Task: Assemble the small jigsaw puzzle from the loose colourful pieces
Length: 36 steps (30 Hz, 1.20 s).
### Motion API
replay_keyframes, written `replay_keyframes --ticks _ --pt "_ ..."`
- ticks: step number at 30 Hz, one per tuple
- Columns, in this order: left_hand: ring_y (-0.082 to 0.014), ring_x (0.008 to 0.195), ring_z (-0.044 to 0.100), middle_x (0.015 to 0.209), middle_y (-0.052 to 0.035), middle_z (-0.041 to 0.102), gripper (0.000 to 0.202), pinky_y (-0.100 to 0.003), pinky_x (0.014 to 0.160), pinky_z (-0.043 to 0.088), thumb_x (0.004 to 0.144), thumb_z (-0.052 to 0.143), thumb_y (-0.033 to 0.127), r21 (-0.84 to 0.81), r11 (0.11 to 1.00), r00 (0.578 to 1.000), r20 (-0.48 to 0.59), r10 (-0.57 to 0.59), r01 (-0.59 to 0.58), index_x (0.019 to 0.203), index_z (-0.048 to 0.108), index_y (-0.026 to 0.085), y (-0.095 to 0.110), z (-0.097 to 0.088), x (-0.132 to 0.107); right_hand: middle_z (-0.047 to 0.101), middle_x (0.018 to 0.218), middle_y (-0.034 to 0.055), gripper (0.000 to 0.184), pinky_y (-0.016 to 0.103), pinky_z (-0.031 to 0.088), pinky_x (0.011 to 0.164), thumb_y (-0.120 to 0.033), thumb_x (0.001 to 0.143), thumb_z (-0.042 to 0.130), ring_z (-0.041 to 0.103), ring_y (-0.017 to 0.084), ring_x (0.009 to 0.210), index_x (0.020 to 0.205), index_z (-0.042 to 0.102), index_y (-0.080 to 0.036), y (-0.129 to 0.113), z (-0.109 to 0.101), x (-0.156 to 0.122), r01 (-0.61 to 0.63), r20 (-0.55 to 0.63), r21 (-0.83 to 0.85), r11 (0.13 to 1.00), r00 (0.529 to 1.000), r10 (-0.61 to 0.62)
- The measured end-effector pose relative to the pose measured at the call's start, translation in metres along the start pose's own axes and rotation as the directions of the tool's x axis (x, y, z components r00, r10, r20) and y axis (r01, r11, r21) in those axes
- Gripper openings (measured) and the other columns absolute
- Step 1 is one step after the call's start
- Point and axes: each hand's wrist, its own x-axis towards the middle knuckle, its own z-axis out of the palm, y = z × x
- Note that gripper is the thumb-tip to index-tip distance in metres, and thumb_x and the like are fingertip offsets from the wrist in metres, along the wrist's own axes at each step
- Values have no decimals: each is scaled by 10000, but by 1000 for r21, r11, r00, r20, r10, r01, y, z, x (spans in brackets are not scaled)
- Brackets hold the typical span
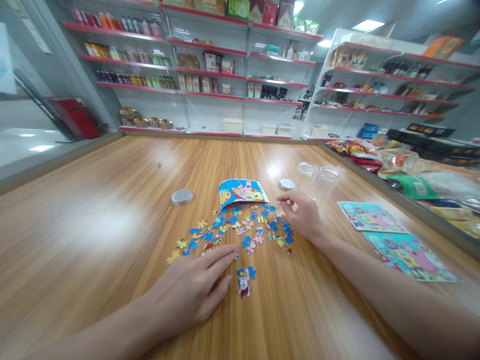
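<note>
Loose jigsaw pieces [225, 224] in blue, yellow and pink lie spread in an arc on the wooden table. My left hand [195, 282] rests on the table at the arc's near side, fingers stretched out, with a piece at its fingertips. Just right of it lies a small joined cluster of pieces [244, 284] showing a pink cartoon face. My right hand [302, 215] is at the arc's right end, thumb and forefinger drawn together; whatever is between them, if anything, cannot be made out. Behind the pieces stands a curved picture card [243, 191] with cartoon figures.
A round silver lid [182, 196] lies at left, another lid [287, 184] behind my right hand. Clear plastic jars [327, 181] stand beyond that hand. Two cartoon picture sheets [373, 217] lie at right. Packaged goods [397, 162] border the table; stocked shelves [210, 75] stand behind.
</note>
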Motion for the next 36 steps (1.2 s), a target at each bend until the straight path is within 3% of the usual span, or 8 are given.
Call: replay_keyframes --ticks 4,10,15,21,27,31,36 --pt "-258 1158 671 1406 -86 590 405 -426 839 652 965 466 251 0 1000 1000 4 -1 1 1356 538 175 0 1 0 721 782 43 154 317 475 662 -280 822 627 617 182 681 870 737 -182 13 4 3 -165 -64 79 983 983 170" --pt "-250 1171 663 1429 -92 566 423 -416 883 639 971 469 262 -2 1000 1000 18 -3 3 1382 518 179 -2 0 -1 654 676 14 199 272 424 569 -319 760 653 559 145 593 861 708 -156 21 7 7 -271 -65 189 944 956 287" --pt "-247 1164 665 1408 -85 584 403 -399 863 646 969 479 254 5 1000 1000 -10 -3 3 1360 549 188 -1 -1 -1 479 566 -49 163 255 331 517 -281 773 612 417 111 516 856 679 -158 18 3 6 -267 -52 229 936 957 286" --pt "-216 1149 673 1361 -91 620 395 -352 946 615 939 513 157 -55 996 987 -144 65 -74 1327 586 165 3 -4 -2 373 526 -63 184 261 273 501 -241 819 522 345 110 487 874 683 -170 5 -4 -3 -254 -52 221 942 961 271" --pt "-181 1036 718 1373 -86 615 355 -276 769 647 936 501 126 -86 977 976 -115 186 -196 1271 605 176 4 -7 -4 300 495 -83 339 258 240 493 -137 701 485 291 102 459 945 720 -160 6 -7 -11 -276 -97 173 945 950 295" --pt "-176 1044 714 1334 -80 644 335 -274 771 640 936 488 120 -119 963 966 -117 230 -244 1241 617 169 5 -9 -3 319 494 -81 395 257 248 498 -131 673 454 297 105 461 953 732 -157 8 -6 -10 -268 -117 166 949 950 289" --pt "-173 1098 695 1323 -75 653 346 -264 800 633 927 486 99 -166 957 968 -121 218 -236 1242 613 167 7 -12 -1 445 550 -57 369 251 287 519 -110 620 442 363 109 480 869 707 -173 15 2 -9 -238 -99 170 956 961 257"
